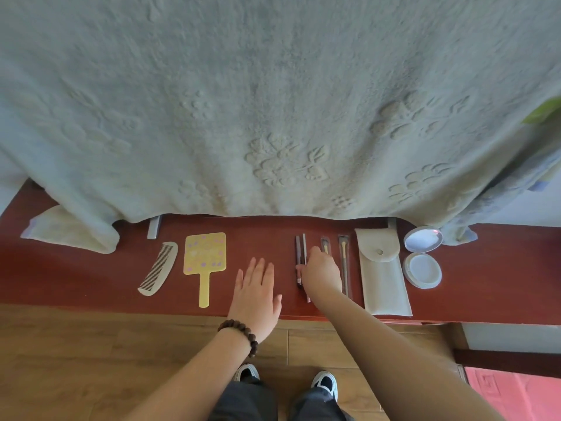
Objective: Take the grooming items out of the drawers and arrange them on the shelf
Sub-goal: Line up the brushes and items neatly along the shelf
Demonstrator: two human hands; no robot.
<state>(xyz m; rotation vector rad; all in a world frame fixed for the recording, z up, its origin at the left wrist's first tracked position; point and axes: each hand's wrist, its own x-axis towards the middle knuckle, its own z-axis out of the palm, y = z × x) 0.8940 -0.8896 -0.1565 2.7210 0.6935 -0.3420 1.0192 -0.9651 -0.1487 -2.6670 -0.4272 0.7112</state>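
Red-brown shelf (91, 268): left hand (256, 294) flat, fingers spread; right hand (323, 273) fingers over brushes (300, 262), grip unclear.

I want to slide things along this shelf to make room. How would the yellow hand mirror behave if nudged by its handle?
The yellow hand mirror lies flat on the red shelf, so it probably slides rather than rolls or tips. It looks thin and stiff. Pushed by the narrow handle alone, the wide head may pivot toward the comb beside it.

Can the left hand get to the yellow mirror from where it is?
Probably yes. The left hand lies flat and open on the shelf, just right of the mirror. Only bare shelf shows between them, and the comb sits on the mirror's far side.
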